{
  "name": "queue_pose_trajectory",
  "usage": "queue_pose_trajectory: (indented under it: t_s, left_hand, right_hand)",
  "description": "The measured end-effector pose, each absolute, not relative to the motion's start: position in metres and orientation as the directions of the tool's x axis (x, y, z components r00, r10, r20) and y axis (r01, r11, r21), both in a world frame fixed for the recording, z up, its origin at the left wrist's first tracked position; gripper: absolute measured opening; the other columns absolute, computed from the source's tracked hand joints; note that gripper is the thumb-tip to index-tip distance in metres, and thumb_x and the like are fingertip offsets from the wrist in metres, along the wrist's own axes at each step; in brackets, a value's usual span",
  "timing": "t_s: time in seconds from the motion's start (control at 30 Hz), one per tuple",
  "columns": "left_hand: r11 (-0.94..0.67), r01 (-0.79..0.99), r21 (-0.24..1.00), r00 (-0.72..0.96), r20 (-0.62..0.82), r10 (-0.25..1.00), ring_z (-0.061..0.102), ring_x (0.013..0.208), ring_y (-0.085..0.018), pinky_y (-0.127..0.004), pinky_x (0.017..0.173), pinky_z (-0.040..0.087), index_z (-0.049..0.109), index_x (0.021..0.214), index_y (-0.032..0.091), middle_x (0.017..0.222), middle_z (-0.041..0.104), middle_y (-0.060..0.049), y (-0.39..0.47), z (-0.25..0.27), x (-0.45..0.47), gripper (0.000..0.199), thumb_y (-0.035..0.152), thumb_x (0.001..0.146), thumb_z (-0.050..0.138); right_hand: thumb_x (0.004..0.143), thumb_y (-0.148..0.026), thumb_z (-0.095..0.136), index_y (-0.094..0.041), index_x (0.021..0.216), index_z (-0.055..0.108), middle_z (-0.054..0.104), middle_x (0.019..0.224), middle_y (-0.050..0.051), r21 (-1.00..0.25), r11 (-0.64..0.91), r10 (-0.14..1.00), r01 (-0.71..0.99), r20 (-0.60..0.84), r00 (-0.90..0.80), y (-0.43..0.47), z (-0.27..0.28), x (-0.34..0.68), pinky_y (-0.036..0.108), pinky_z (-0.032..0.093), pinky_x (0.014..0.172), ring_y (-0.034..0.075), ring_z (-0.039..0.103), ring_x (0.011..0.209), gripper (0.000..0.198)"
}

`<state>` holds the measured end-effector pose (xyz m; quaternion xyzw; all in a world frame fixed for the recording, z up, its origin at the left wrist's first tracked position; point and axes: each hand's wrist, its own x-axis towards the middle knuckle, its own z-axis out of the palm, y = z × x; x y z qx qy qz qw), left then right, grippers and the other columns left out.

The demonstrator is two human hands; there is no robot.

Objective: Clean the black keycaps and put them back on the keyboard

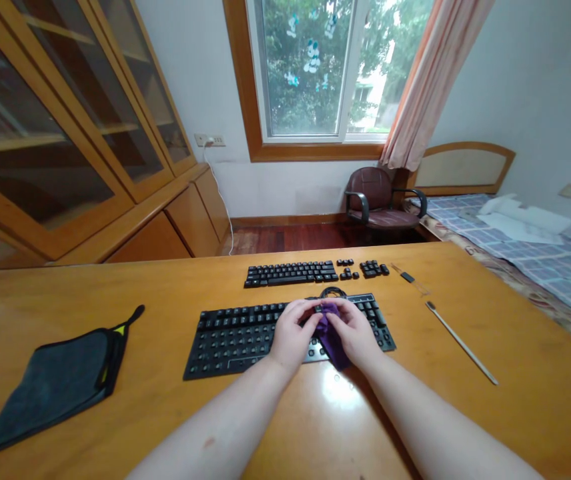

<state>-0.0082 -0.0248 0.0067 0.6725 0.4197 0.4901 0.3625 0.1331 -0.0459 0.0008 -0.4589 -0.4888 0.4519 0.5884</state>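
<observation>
Both my hands meet above a black keyboard (245,333), their fingers pinched together. Between the fingertips is a small black keycap (318,309), partly covered by them. My left hand (294,333) pinches this keycap. A purple cloth (334,343) is bunched in my right hand (358,331) and hangs down over the keyboard's front edge. The keyboard's upper rows carry keycaps, while bare switches show across its lower rows. Behind it, removed black keycaps (290,272) lie in rows like a keyboard layout. A coiled black cable (333,292) lies just behind my hands.
A folded dark grey cloth (65,370) with black edging lies at the table's left. To the right are a wire keycap puller (407,277) and a long thin brush (463,343). Beyond the wooden table (165,427) stand an armchair (373,193), a bed and a glass-door cabinet (90,120).
</observation>
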Motion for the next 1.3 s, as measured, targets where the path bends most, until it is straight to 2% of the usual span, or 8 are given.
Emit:
queue_pose_trajectory:
  t_s: [0.1,0.23,0.33,0.5,0.7,0.8,1.03,1.3]
  left_hand:
    - [-0.332,0.202,0.922,0.129,0.311,0.942,0.062,0.091,-0.018,-0.035,0.086,0.05,0.065,0.098,0.02,0.098,0.066,-0.005,-0.023,0.003,-0.007,0.021,0.022,0.078,0.059]
    - [-0.255,0.094,0.962,0.083,0.248,0.965,0.064,0.086,-0.017,-0.033,0.083,0.052,0.062,0.095,0.017,0.091,0.067,-0.006,-0.021,-0.006,-0.004,0.02,0.022,0.075,0.062]
    - [-0.262,0.106,0.959,0.108,0.251,0.962,0.064,0.087,-0.017,-0.033,0.084,0.051,0.064,0.091,0.017,0.092,0.068,-0.006,-0.022,-0.005,-0.004,0.018,0.023,0.074,0.064]
    - [-0.328,0.189,0.926,0.127,0.308,0.943,0.063,0.09,-0.018,-0.035,0.086,0.051,0.069,0.088,0.02,0.093,0.068,-0.005,-0.024,0.005,-0.007,0.016,0.019,0.073,0.064]
    - [-0.229,0.072,0.971,0.063,0.225,0.972,0.066,0.082,-0.017,-0.03,0.078,0.054,0.068,0.089,0.016,0.087,0.069,-0.005,-0.024,0.004,-0.004,0.017,0.021,0.073,0.063]
    - [-0.26,0.097,0.961,0.067,0.255,0.965,0.065,0.082,-0.016,-0.03,0.08,0.053,0.068,0.084,0.017,0.086,0.068,-0.005,-0.024,0.001,-0.004,0.012,0.022,0.076,0.06]
    - [-0.445,0.226,0.867,0.175,0.413,0.894,0.061,0.093,-0.017,-0.033,0.088,0.049,0.067,0.099,0.022,0.098,0.066,-0.005,-0.025,0.006,-0.009,0.022,0.02,0.08,0.057]
    - [-0.435,0.258,0.862,0.194,0.395,0.898,0.06,0.092,-0.017,-0.032,0.084,0.05,0.064,0.1,0.021,0.099,0.063,-0.006,-0.027,0.005,-0.01,0.021,0.022,0.081,0.056]
  right_hand:
    - [0.075,-0.027,0.061,-0.023,0.093,0.064,0.063,0.102,0.005,-0.979,0.2,0.977,0.042,0.202,0.068,-0.045,0.0,0.136,0.038,0.037,0.097,0.021,0.055,0.102,0.019]
    - [0.07,-0.03,0.067,-0.025,0.096,0.059,0.063,0.092,0.002,-0.984,0.119,0.978,-0.135,0.092,0.189,-0.042,-0.001,0.136,0.035,0.046,0.083,0.018,0.059,0.086,0.028]
    - [0.068,-0.033,0.069,-0.024,0.086,0.059,0.063,0.08,0.0,-0.976,0.088,0.968,-0.198,0.037,0.249,-0.042,-0.001,0.135,0.032,0.048,0.074,0.017,0.059,0.074,0.022]
    - [0.074,-0.032,0.064,-0.022,0.089,0.068,0.067,0.095,0.004,-0.99,0.125,0.988,-0.058,0.119,0.103,-0.043,0.004,0.14,0.036,0.043,0.089,0.02,0.06,0.092,0.018]
    - [0.075,-0.032,0.062,-0.022,0.092,0.071,0.067,0.101,0.006,-0.985,0.171,0.982,-0.016,0.17,0.078,-0.041,0.003,0.147,0.039,0.04,0.094,0.022,0.059,0.097,0.021]
    - [0.075,-0.032,0.062,-0.022,0.092,0.071,0.068,0.1,0.005,-0.986,0.163,0.984,-0.036,0.16,0.074,-0.041,0.003,0.146,0.038,0.041,0.092,0.022,0.059,0.096,0.021]
    - [0.071,-0.034,0.067,-0.021,0.088,0.07,0.069,0.089,0.005,-0.989,0.112,0.992,-0.094,0.107,0.064,-0.042,0.006,0.139,0.034,0.046,0.083,0.02,0.062,0.086,0.021]
    - [0.068,-0.032,0.069,-0.019,0.085,0.069,0.069,0.085,0.005,-0.991,0.095,0.991,-0.089,0.086,0.103,-0.042,0.007,0.136,0.032,0.047,0.078,0.019,0.062,0.08,0.021]
